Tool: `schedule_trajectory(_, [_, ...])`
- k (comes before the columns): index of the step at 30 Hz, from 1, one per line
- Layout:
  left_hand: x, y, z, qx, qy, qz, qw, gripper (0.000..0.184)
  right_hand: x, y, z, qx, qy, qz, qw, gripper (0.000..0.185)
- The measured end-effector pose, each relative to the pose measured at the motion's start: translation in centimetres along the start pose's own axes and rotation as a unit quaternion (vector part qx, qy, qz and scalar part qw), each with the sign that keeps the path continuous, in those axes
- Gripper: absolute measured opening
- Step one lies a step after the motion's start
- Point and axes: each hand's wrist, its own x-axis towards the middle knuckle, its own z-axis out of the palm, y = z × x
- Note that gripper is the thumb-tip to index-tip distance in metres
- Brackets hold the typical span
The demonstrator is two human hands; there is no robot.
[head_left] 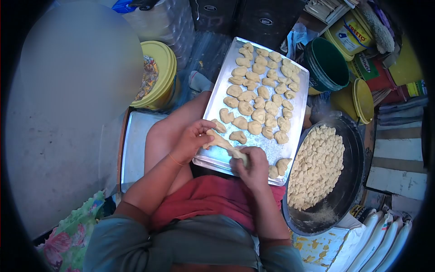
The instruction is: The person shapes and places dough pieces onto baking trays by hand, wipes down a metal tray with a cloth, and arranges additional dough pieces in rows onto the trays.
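Note:
A strip of pale dough (221, 142) is stretched between my two hands above the near edge of a metal tray (215, 96). My left hand (195, 138) pinches its left end near the tray's left edge. Around the other end, the fingers of my right hand (252, 165) are closed, and they partly hide it. Several flattened dough pieces (245, 108) lie in rough rows on the tray, which rests across my lap. Two more pieces (282, 166) sit at its near right corner, just right of my right hand.
A black basin (355, 170) heaped with small dough lumps (317, 167) stands close at the right. Green and yellow buckets (327, 61) are behind it. At the left are a yellow tub (168, 68) and another metal tray (138, 143).

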Motion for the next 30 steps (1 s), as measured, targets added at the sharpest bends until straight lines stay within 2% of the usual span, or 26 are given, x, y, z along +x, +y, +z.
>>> schedule_trajectory(2, [0.0,0.4,0.6,-0.040,-0.008,0.004,0.999,0.033,-0.3,0.5,-1.1,0.086,0.044,-0.003,0.995,0.024])
schedule_trajectory(3, [0.0,0.4,0.9,-0.054,-0.012,0.010,0.998,0.033,-0.7,0.7,-1.6,0.139,0.075,0.026,0.987,0.020])
schedule_trajectory(4, [0.0,0.4,1.0,-0.067,-0.016,0.016,0.997,0.033,-1.2,0.9,-2.3,0.209,0.107,0.101,0.967,0.019])
schedule_trajectory(6, [0.2,0.4,1.0,-0.083,-0.009,0.023,0.996,0.033,-1.9,1.7,-3.8,0.340,0.164,0.246,0.893,0.019])
schedule_trajectory(9, [-0.2,0.5,0.6,-0.107,-0.038,0.015,0.993,0.033,-1.7,4.1,-5.0,0.250,0.158,0.271,0.916,0.022])
schedule_trajectory(11, [-0.3,0.7,0.8,-0.102,-0.071,-0.002,0.992,0.034,-0.3,3.5,-5.3,0.061,0.093,0.072,0.991,0.024])
schedule_trajectory(12, [-0.4,0.9,1.1,-0.091,-0.086,-0.015,0.992,0.034,0.3,2.7,-5.2,-0.037,0.057,-0.031,0.997,0.026])
schedule_trajectory(14, [-0.7,1.2,1.9,-0.084,-0.116,-0.022,0.989,0.034,0.6,1.0,-3.6,0.028,0.029,-0.018,0.999,0.039])
schedule_trajectory(16, [-1.2,1.7,3.1,-0.094,-0.148,-0.011,0.984,0.033,0.9,-1.3,-1.9,0.171,-0.013,0.027,0.985,0.052])
schedule_trajectory(17, [-1.6,2.1,4.0,-0.111,-0.148,0.002,0.983,0.032,0.8,-1.8,-0.9,0.186,-0.042,0.054,0.980,0.056])
schedule_trajectory(20, [-2.1,2.5,3.5,-0.050,-0.079,0.045,0.995,0.032,0.5,-1.3,0.1,0.172,-0.083,0.127,0.973,0.047])
schedule_trajectory(21, [-2.0,2.9,3.4,-0.057,-0.057,0.098,0.992,0.030,0.4,-0.5,-0.3,0.144,-0.071,0.080,0.984,0.034])
schedule_trajectory(24, [-2.0,4.9,1.7,-0.167,-0.043,0.130,0.976,0.026,-0.4,2.0,-2.7,0.162,-0.053,0.164,0.972,0.022])
schedule_trajectory(25, [-1.6,4.9,1.0,-0.166,-0.064,0.164,0.970,0.026,-0.2,2.4,-3.2,0.189,0.002,0.161,0.969,0.020])
schedule_trajectory(27, [-2.0,4.8,1.4,-0.082,-0.039,0.125,0.988,0.023,0.6,2.7,-4.0,0.238,0.112,0.152,0.953,0.015])
schedule_trajectory(28, [-2.2,4.7,1.8,-0.040,-0.027,0.105,0.993,0.022,0.8,2.8,-3.9,0.231,0.120,0.138,0.956,0.015])
schedule_trajectory(30, [-1.7,3.0,2.2,0.073,-0.097,0.088,0.989,0.020,1.4,2.9,-2.9,0.217,0.136,0.109,0.960,0.013])
